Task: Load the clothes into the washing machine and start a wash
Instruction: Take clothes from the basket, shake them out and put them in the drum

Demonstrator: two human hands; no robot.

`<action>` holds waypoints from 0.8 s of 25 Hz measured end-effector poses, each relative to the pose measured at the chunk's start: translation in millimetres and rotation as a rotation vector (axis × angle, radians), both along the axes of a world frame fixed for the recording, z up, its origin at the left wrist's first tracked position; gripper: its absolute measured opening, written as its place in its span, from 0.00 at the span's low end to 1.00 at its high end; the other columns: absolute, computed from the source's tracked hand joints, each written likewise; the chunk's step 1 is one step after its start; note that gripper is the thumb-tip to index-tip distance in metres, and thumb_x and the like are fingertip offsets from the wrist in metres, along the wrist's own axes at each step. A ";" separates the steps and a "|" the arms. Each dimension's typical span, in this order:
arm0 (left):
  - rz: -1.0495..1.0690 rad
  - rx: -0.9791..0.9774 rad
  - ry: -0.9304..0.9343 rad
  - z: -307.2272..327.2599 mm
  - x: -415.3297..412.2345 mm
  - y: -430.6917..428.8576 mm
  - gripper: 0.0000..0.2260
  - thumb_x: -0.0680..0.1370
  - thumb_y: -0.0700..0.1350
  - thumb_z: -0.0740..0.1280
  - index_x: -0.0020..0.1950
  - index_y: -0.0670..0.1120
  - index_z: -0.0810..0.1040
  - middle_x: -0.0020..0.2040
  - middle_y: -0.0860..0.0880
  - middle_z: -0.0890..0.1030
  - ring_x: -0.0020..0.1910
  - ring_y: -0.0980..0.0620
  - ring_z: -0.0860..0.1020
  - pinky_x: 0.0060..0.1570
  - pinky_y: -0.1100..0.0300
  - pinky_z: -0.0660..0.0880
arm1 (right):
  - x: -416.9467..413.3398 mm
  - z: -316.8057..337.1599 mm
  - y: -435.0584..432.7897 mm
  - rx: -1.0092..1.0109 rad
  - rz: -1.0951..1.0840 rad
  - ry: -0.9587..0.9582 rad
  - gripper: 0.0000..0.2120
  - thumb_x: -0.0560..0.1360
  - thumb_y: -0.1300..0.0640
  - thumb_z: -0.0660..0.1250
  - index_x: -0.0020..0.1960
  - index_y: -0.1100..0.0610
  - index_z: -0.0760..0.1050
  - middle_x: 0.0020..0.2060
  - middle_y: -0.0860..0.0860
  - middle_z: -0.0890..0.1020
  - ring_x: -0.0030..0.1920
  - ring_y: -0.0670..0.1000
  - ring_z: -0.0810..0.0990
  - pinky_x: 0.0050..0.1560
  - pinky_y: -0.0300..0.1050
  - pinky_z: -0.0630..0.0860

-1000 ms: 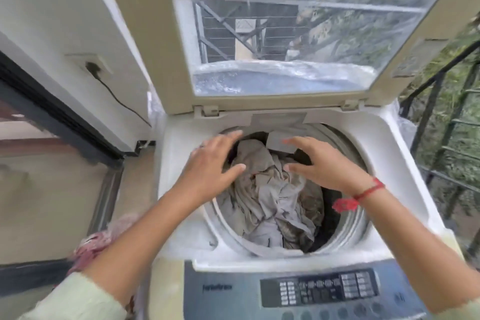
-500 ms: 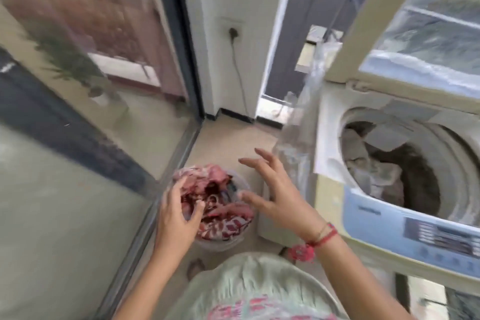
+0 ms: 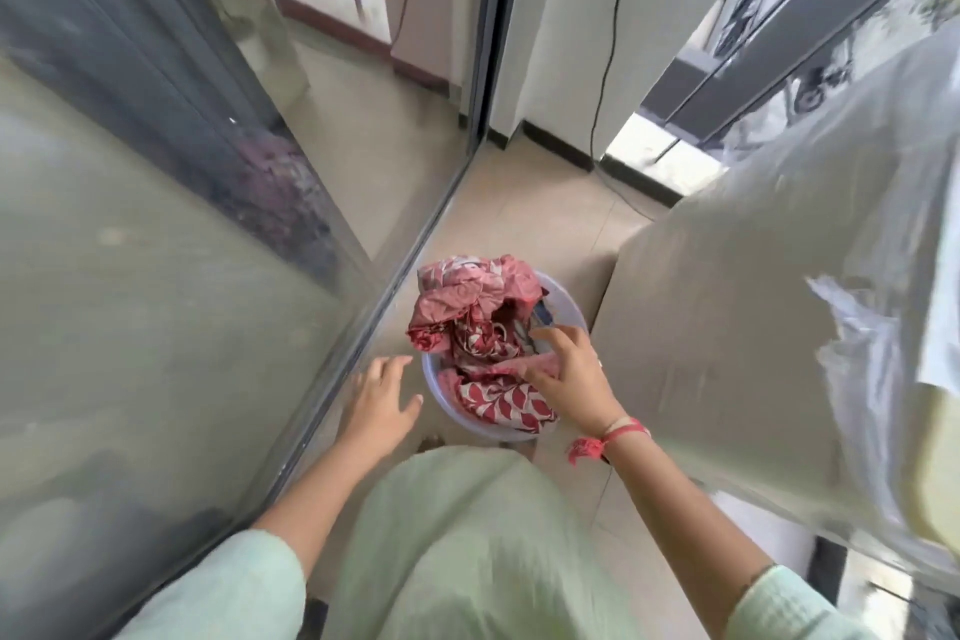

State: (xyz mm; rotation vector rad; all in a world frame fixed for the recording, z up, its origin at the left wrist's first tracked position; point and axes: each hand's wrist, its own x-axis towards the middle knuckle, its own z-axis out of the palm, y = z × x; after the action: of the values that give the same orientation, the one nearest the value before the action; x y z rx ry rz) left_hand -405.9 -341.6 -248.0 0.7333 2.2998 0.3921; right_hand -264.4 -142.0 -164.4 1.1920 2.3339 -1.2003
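Nearest, the person's pale green garment [image 3: 467, 535] fills the foreground. The left hand [image 3: 382, 398] hangs open with fingers spread, just beside the left rim of the tub [image 3: 431, 379], holding nothing. The right hand [image 3: 569, 379], a red thread [image 3: 618, 434] tied at its wrist, lies on the clothes [image 3: 478, 307]; whether it has hold of them cannot be told. The clothes, red and pink patterned, are heaped in the pale tub on the floor [image 3: 519, 213]. The tub stands between a glass door [image 3: 156, 276] and the washing machine [image 3: 727, 327], which is draped in clear plastic sheet [image 3: 857, 172]. Beyond, a black cord [image 3: 605, 68] runs down the wall.
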 end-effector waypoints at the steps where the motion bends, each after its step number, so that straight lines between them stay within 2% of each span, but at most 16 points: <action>1: -0.051 -0.024 0.005 -18.7 -4.9 9.7 0.25 0.75 0.48 0.66 0.70 0.48 0.65 0.66 0.44 0.68 0.66 0.42 0.67 0.64 0.47 0.66 | -3.2 -31.3 5.4 -0.021 -0.027 -0.053 0.20 0.74 0.57 0.66 0.66 0.53 0.71 0.64 0.54 0.69 0.64 0.55 0.71 0.67 0.52 0.68; 4: -0.224 -0.004 0.082 -84.0 -8.6 43.2 0.26 0.76 0.47 0.64 0.73 0.50 0.61 0.71 0.45 0.63 0.72 0.43 0.59 0.70 0.44 0.59 | -16.5 -134.4 24.3 -0.060 -0.065 -0.210 0.21 0.74 0.55 0.65 0.66 0.53 0.70 0.63 0.53 0.72 0.62 0.54 0.74 0.65 0.51 0.71; 7: -0.377 0.032 0.172 -146.8 -2.8 72.9 0.34 0.76 0.46 0.65 0.77 0.51 0.50 0.77 0.45 0.49 0.77 0.45 0.44 0.73 0.43 0.42 | -33.9 -237.0 40.2 -0.086 0.010 -0.280 0.32 0.70 0.49 0.71 0.70 0.55 0.65 0.65 0.55 0.72 0.64 0.57 0.72 0.66 0.53 0.70; 10: -0.269 0.062 0.243 -192.0 -1.7 85.5 0.48 0.70 0.54 0.72 0.76 0.54 0.38 0.76 0.44 0.37 0.75 0.43 0.36 0.71 0.43 0.37 | -52.6 -322.6 47.7 -0.106 -0.061 -0.243 0.28 0.71 0.53 0.70 0.67 0.59 0.67 0.62 0.59 0.75 0.62 0.60 0.74 0.62 0.52 0.72; 13: -0.105 0.146 0.271 -212.7 -11.2 99.6 0.54 0.64 0.65 0.70 0.76 0.53 0.38 0.76 0.43 0.36 0.75 0.41 0.38 0.70 0.41 0.39 | -66.3 -393.3 49.9 -0.170 -0.142 -0.248 0.30 0.71 0.50 0.68 0.69 0.59 0.65 0.63 0.59 0.75 0.62 0.60 0.75 0.62 0.52 0.73; 15: -0.089 0.160 0.247 -218.6 -19.3 106.4 0.53 0.64 0.66 0.69 0.77 0.50 0.41 0.77 0.42 0.39 0.76 0.41 0.41 0.71 0.41 0.44 | -72.1 -416.8 46.5 -0.214 -0.057 -0.319 0.30 0.72 0.49 0.67 0.71 0.57 0.63 0.65 0.55 0.73 0.64 0.58 0.73 0.63 0.48 0.71; 17: -0.100 0.137 0.209 -220.7 -23.4 107.0 0.52 0.66 0.65 0.70 0.77 0.50 0.41 0.77 0.43 0.39 0.76 0.43 0.42 0.71 0.42 0.46 | -71.9 -410.8 39.2 -0.077 -0.043 -0.335 0.26 0.72 0.49 0.66 0.68 0.55 0.67 0.64 0.56 0.75 0.62 0.58 0.74 0.60 0.49 0.72; 20: -0.051 0.080 0.140 -211.3 -20.1 100.0 0.49 0.69 0.59 0.72 0.77 0.50 0.41 0.77 0.43 0.42 0.76 0.41 0.46 0.71 0.42 0.49 | -49.6 -353.8 20.1 0.135 -0.231 -0.129 0.15 0.70 0.58 0.66 0.57 0.55 0.73 0.53 0.57 0.79 0.53 0.62 0.78 0.52 0.53 0.75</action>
State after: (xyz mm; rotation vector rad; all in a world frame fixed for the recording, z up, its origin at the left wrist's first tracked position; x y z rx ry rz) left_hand -426.1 -241.6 -459.3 0.8825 2.4021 0.4226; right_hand -314.0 -121.9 -518.2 1.5719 2.2598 -1.0106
